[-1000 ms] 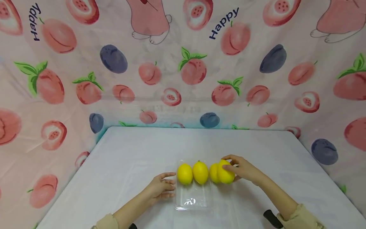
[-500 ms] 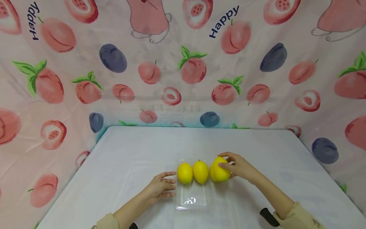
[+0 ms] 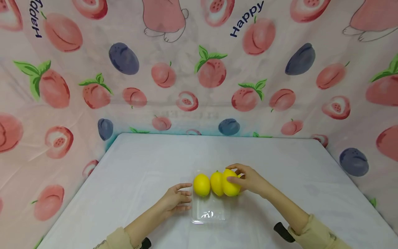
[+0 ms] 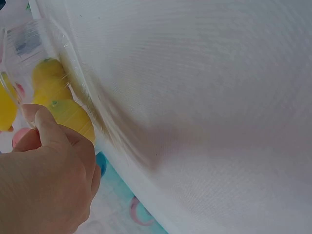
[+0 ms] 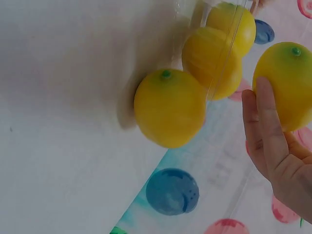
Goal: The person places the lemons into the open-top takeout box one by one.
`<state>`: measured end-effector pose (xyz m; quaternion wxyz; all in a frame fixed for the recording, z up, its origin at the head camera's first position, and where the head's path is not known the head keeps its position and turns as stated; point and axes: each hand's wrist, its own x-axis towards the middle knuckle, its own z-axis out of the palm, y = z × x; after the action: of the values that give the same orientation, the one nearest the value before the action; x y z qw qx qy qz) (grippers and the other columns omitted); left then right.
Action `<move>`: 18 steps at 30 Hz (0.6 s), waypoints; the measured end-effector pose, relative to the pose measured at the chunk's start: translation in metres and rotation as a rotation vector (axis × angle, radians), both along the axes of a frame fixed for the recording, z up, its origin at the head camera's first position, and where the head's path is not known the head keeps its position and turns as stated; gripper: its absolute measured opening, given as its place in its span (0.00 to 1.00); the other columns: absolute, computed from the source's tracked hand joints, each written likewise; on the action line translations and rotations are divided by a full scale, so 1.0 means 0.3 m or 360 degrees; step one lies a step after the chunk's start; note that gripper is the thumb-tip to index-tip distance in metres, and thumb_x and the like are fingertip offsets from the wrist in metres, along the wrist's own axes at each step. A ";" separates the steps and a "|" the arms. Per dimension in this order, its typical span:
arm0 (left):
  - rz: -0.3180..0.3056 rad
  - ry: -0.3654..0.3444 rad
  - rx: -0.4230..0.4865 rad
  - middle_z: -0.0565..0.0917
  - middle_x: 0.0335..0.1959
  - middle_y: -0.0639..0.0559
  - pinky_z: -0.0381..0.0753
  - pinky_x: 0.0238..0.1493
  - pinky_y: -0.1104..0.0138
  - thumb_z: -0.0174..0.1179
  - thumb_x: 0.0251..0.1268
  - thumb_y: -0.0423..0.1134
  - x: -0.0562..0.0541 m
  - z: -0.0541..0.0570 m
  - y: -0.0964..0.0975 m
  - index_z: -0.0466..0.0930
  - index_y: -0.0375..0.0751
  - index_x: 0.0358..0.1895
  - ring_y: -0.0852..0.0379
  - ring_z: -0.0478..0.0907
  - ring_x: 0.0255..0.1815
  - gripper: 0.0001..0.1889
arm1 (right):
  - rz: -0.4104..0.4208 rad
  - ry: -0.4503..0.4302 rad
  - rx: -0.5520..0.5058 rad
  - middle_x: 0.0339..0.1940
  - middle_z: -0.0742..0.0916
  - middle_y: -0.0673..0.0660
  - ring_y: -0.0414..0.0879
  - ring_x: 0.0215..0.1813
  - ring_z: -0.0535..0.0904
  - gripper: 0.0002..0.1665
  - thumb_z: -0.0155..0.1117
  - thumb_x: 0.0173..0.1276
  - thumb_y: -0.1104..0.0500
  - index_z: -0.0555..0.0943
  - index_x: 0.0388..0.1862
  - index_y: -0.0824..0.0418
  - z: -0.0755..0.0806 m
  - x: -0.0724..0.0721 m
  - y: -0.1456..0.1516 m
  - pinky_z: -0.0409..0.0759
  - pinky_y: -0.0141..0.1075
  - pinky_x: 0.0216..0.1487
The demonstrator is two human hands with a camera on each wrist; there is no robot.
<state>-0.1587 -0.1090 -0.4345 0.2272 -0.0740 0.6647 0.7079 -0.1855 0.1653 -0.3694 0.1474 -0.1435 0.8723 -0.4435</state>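
Note:
My right hand (image 3: 253,180) pinches a yellow lemon (image 3: 231,182) between thumb and fingers, raised over the right side of a clear plastic box (image 3: 207,211). Inside the box, two more lemons stand side by side at its far end: the left lemon (image 3: 201,185) is in full view, the other lemon (image 3: 216,183) partly covered. Another lemon (image 5: 169,108) sits on the table just outside the box, mostly hidden in the head view behind the held one. On the box's left side, my left hand (image 3: 174,200) has its fingers extended, fingertips right at the wall.
The white table (image 3: 149,155) runs back to a pink fruit-print cloth (image 3: 186,83) that hangs behind and along both sides. A black device (image 3: 283,232) sits by the right sleeve, another black device (image 3: 145,243) by the left one.
My right hand has carried its lemon leftward, from beyond the lemon on the table to over the box's right side. The left hand stays at the box; the head view has shifted slightly.

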 end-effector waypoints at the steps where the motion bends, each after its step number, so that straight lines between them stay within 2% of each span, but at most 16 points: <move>1: 0.0002 -0.0002 0.0000 0.75 0.37 0.50 0.86 0.35 0.67 0.55 0.59 0.21 0.000 0.001 0.000 0.64 0.34 0.65 0.61 0.76 0.29 0.28 | 0.0007 0.0004 0.0007 0.45 0.78 0.62 0.47 0.37 0.75 0.27 0.62 0.65 0.49 0.74 0.58 0.60 -0.002 0.002 -0.008 0.84 0.36 0.35; 8: 0.0000 0.0007 -0.0003 0.75 0.37 0.50 0.86 0.35 0.66 0.55 0.59 0.21 -0.001 0.006 0.001 0.63 0.33 0.65 0.60 0.76 0.30 0.28 | 0.0044 0.0012 -0.0026 0.45 0.79 0.60 0.47 0.39 0.74 0.26 0.63 0.64 0.50 0.75 0.58 0.58 -0.016 0.021 -0.062 0.82 0.37 0.38; 18: -0.0011 -0.0001 -0.0018 0.75 0.36 0.50 0.86 0.35 0.67 0.56 0.58 0.22 0.002 0.001 0.004 0.63 0.33 0.65 0.61 0.76 0.30 0.29 | 0.0056 -0.0073 -0.0101 0.42 0.78 0.59 0.47 0.39 0.74 0.26 0.65 0.62 0.50 0.76 0.56 0.60 -0.055 0.051 -0.125 0.83 0.33 0.32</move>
<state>-0.1579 -0.1078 -0.4343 0.2295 -0.0732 0.6688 0.7033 -0.1702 0.1279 -0.3859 0.1705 -0.1533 0.8516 -0.4713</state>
